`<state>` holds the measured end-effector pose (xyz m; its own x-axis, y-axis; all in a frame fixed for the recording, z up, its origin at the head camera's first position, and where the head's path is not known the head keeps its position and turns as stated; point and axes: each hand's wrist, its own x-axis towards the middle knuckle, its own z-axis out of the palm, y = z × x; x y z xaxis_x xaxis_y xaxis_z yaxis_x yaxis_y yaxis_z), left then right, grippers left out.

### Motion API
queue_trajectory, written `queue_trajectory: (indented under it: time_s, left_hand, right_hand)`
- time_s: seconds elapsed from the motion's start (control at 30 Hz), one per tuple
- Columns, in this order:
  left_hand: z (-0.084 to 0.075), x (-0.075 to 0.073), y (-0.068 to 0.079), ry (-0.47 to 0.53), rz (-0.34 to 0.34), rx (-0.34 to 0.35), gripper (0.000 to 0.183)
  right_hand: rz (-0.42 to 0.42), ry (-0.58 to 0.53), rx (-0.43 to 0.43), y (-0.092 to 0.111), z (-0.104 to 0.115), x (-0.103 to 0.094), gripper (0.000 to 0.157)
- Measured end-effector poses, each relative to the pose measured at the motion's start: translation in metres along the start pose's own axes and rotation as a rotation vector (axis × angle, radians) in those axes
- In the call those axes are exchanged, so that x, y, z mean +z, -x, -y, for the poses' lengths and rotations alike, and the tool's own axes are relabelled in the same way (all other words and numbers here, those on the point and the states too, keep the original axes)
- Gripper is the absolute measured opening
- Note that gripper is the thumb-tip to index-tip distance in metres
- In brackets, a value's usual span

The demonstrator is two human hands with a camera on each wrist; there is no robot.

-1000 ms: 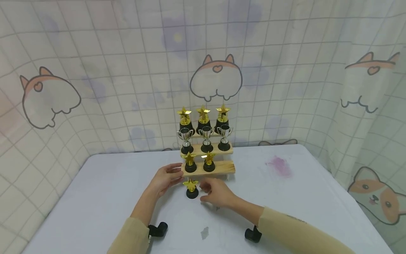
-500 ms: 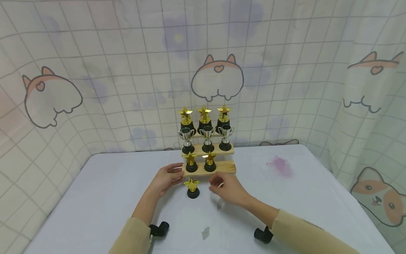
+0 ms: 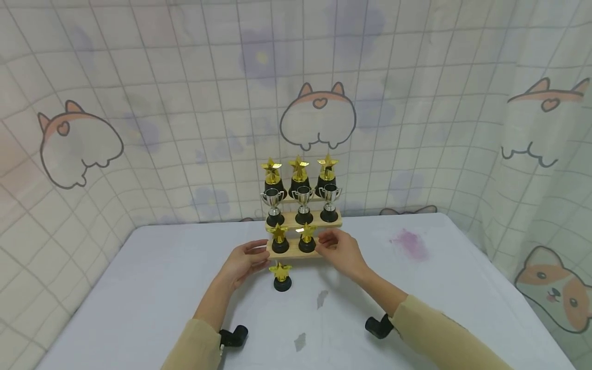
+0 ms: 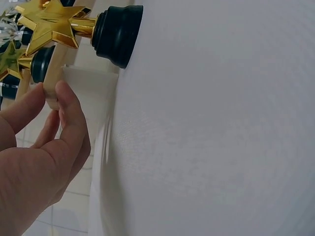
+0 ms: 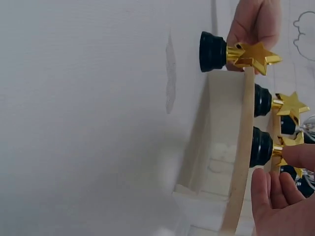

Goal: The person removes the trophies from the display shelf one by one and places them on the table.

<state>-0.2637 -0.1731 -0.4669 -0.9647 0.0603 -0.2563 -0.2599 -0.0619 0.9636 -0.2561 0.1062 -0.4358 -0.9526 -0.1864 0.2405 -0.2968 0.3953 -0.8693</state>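
My left hand (image 3: 244, 261) pinches the left end of the lowest wooden shelf board (image 4: 55, 73) between thumb and fingers. Two gold star trophies on black bases stand upright on that board. Beside the right-hand star trophy (image 3: 307, 239) is my right hand (image 3: 341, 252), fingers slightly bent and spread apart. In the right wrist view one fingertip (image 5: 298, 156) overlaps this trophy's star and stem, while the other fingers lie beside its base. Another star trophy (image 3: 282, 277) stands on the white table in front of the shelf, near my left hand.
Three silver cup trophies (image 3: 303, 205) occupy the middle tier (image 3: 316, 218), with three larger gold star trophies (image 3: 299, 177) on the tier behind. A checked cloth (image 3: 185, 128) hangs behind the table (image 3: 162, 288). Grey patches (image 3: 300, 341) mark the tabletop.
My right hand has moved away from the front star trophy, first rightward, then forward to the right-hand trophy on the lowest board. My left hand stays at the board's end.
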Motion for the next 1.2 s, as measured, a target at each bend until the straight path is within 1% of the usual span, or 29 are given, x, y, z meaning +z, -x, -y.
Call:
queue_trajectory:
  time_s: [0.07, 0.2, 0.33, 0.5, 0.73, 0.87, 1.07, 1.2]
  left_hand:
    - [0.001, 0.000, 0.000, 0.006, -0.003, -0.004, 0.048]
    - [0.003, 0.001, -0.001, 0.011, -0.015, -0.001, 0.047]
    - [0.003, 0.001, -0.002, 0.007, -0.018, 0.001, 0.047]
    - [0.002, 0.000, -0.003, 0.013, -0.015, 0.000, 0.048]
    - [0.004, -0.001, -0.004, 0.023, -0.004, 0.003, 0.048]
    - [0.004, -0.001, -0.004, 0.027, -0.009, 0.004, 0.048]
    - [0.004, -0.001, -0.004, 0.030, -0.014, -0.001, 0.049]
    - [0.004, -0.001, -0.004, 0.023, -0.014, -0.006, 0.049]
  right_hand:
    - [-0.001, -0.005, 0.019, -0.002, 0.000, 0.001, 0.028]
    - [-0.002, -0.006, 0.025, -0.005, 0.001, 0.004, 0.037]
    - [0.010, 0.003, 0.036, -0.009, 0.000, 0.009, 0.040]
    - [0.021, 0.029, 0.051, -0.011, 0.001, 0.012, 0.037]
    - [0.033, 0.022, 0.074, -0.010, 0.003, 0.013, 0.031]
    - [0.030, 0.030, 0.058, -0.011, 0.003, 0.014, 0.029]
    - [0.044, 0.154, 0.004, -0.017, -0.001, 0.017, 0.027]
    - [0.056, 0.209, 0.007, -0.021, -0.002, 0.019, 0.026]
